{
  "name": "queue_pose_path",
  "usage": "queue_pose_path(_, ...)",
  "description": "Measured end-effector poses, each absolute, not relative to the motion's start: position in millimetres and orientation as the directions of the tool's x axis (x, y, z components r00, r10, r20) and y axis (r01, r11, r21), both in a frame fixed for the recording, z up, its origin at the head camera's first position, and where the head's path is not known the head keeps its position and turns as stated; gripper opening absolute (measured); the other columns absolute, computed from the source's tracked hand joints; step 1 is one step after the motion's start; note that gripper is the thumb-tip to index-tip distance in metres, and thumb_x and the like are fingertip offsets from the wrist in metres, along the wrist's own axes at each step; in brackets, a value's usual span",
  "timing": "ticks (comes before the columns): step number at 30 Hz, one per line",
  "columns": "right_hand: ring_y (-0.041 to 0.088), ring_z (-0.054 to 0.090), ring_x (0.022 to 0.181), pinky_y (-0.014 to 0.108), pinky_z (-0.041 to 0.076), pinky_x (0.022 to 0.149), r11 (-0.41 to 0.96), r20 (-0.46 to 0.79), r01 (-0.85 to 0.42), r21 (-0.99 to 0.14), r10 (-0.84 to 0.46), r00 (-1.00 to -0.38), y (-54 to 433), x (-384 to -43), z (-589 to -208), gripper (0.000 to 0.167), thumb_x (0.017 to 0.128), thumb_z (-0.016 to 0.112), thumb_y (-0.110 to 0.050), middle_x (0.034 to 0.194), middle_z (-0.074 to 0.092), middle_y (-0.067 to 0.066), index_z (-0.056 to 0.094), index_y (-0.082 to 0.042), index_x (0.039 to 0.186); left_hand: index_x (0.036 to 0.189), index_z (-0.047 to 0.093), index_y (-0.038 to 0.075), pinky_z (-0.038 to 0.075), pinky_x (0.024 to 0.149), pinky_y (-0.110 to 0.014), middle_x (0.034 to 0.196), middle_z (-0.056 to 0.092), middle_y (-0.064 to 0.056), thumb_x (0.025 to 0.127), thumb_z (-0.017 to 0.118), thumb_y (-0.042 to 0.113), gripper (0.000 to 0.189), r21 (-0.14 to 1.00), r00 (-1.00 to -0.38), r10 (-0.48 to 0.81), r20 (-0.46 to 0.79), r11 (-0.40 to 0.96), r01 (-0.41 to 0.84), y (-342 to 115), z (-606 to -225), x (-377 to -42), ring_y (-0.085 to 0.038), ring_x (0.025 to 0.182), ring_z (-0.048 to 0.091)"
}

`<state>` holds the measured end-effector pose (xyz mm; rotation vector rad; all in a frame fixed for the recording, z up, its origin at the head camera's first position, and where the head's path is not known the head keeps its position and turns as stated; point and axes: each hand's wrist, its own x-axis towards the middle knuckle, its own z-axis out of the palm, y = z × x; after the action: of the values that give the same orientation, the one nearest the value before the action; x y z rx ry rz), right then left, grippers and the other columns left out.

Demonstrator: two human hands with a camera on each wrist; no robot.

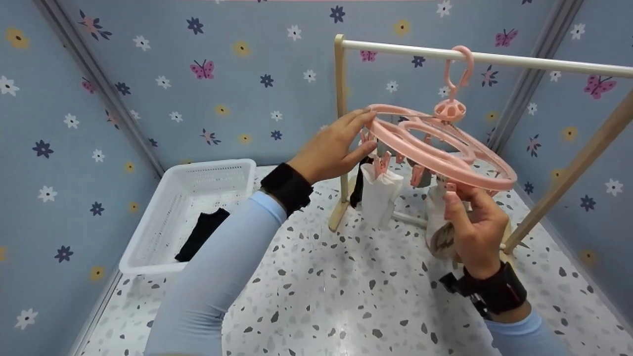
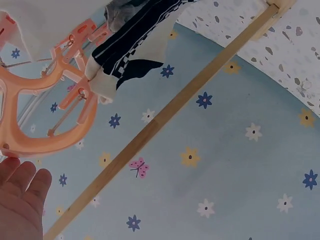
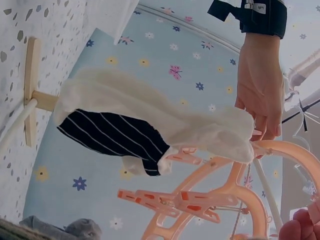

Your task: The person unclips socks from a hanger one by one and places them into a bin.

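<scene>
A round pink clip hanger [image 1: 435,158] hangs tilted by its hook from a white rail. My left hand [image 1: 336,146] rests its nearly straight fingers on the hanger's left rim, thumb lower beside the clips. In the left wrist view, those fingertips [image 2: 42,180] are right at the rim. My right hand [image 1: 479,230] pinches a pink clip [image 1: 450,188] at the near right rim between thumb and fingers. A white sock [image 1: 381,195] hangs from a clip close to the left hand. Dark striped cloth [image 3: 115,135] shows behind white cloth in the right wrist view.
The white rail [image 1: 519,61] sits on a wooden-legged stand [image 1: 341,99]. A white basket [image 1: 148,247] on the left holds a black sock [image 1: 203,235]. A grey sock [image 3: 82,230] shows low in the right wrist view. Flowered blue panels [image 1: 277,64] enclose the speckled floor [image 1: 316,296].
</scene>
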<state>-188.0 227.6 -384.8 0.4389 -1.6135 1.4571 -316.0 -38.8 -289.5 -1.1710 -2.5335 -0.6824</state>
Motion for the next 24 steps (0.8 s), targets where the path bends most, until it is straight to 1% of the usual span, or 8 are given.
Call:
queue_pose_path(4,0.006,0.059,0.066,0.016,0.047,0.058,0.213,0.779,-0.76,-0.615,0.319,-0.541,231,-188,-385,0.019,0.095,0.065,0.009,0.085,0.071,-0.004,0.071,0.02,0.109,0.166,0.045,0.012,0.039,0.13,-0.043,0.173,0.041,-0.015,0.117,0.051,0.039,0.057,0.261,-0.595,0.662,0.457,0.539,0.801,-33,-290,-319,-0.032,0.159,0.044)
queue_pose_path(10,0.008,0.059,0.066,0.017,0.048,0.059,0.199,0.757,-0.743,-0.639,0.336,-0.561,237,-187,-383,0.017,0.098,0.065,0.007,0.087,0.073,-0.001,0.072,0.018,0.11,0.148,0.06,0.011,0.05,0.12,-0.043,0.161,0.054,-0.016,0.114,0.056,0.036,0.042,0.218,-0.506,0.693,0.513,0.465,0.858,-33,-295,-322,-0.033,0.146,0.057)
queue_pose_path(14,0.006,0.059,0.064,0.014,0.044,0.055,0.291,0.769,-0.715,-0.636,0.326,-0.551,241,-187,-382,0.016,0.098,0.067,0.006,0.083,0.07,-0.005,0.075,0.014,0.11,0.144,0.063,0.011,0.052,0.117,-0.041,0.157,0.057,-0.015,0.112,0.059,0.038,0.042,0.206,-0.486,0.707,0.514,0.449,0.87,-33,-295,-322,-0.032,0.138,0.063)
queue_pose_path(16,0.003,0.062,0.068,0.013,0.046,0.058,0.381,0.792,-0.695,-0.61,0.323,-0.518,242,-186,-381,0.017,0.096,0.07,0.004,0.084,0.071,-0.005,0.077,0.012,0.11,0.143,0.064,0.011,0.053,0.116,-0.04,0.156,0.058,-0.015,0.111,0.06,0.039,0.042,0.207,-0.482,0.711,0.513,0.442,0.873,-32,-295,-321,-0.031,0.134,0.064)
queue_pose_path(17,0.002,0.062,0.071,0.013,0.046,0.061,0.427,0.808,-0.685,-0.59,0.325,-0.493,242,-186,-380,0.017,0.095,0.073,0.003,0.083,0.071,-0.002,0.078,0.011,0.109,0.143,0.064,0.011,0.054,0.114,-0.04,0.154,0.059,-0.015,0.111,0.061,0.039,0.042,0.21,-0.481,0.712,0.511,0.44,0.873,-31,-296,-321,-0.031,0.131,0.066)
queue_pose_path(21,-0.003,0.062,0.084,0.011,0.048,0.075,0.573,0.859,-0.641,-0.511,0.359,-0.364,241,-182,-376,0.023,0.088,0.08,-0.005,0.084,0.073,0.02,0.08,0.009,0.107,0.139,0.066,0.01,0.058,0.104,-0.039,0.145,0.063,-0.015,0.111,0.061,0.04,0.041,0.209,-0.474,0.721,0.505,0.431,0.878,-29,-297,-320,-0.029,0.117,0.068)
queue_pose_path(23,-0.004,0.058,0.085,0.011,0.046,0.077,0.605,0.874,-0.634,-0.481,0.387,-0.293,238,-179,-372,0.028,0.087,0.083,-0.013,0.084,0.07,0.03,0.079,0.011,0.101,0.137,0.066,0.01,0.058,0.098,-0.039,0.139,0.064,-0.015,0.111,0.062,0.039,0.039,0.199,-0.468,0.727,0.503,0.43,0.881,-29,-298,-319,-0.029,0.11,0.067)
queue_pose_path(24,-0.004,0.057,0.085,0.01,0.045,0.078,0.619,0.88,-0.632,-0.466,0.401,-0.255,236,-178,-370,0.033,0.087,0.084,-0.019,0.084,0.069,0.033,0.078,0.011,0.098,0.136,0.066,0.01,0.058,0.096,-0.039,0.137,0.065,-0.015,0.111,0.062,0.04,0.039,0.192,-0.464,0.73,0.502,0.429,0.883,-28,-299,-319,-0.028,0.108,0.066)
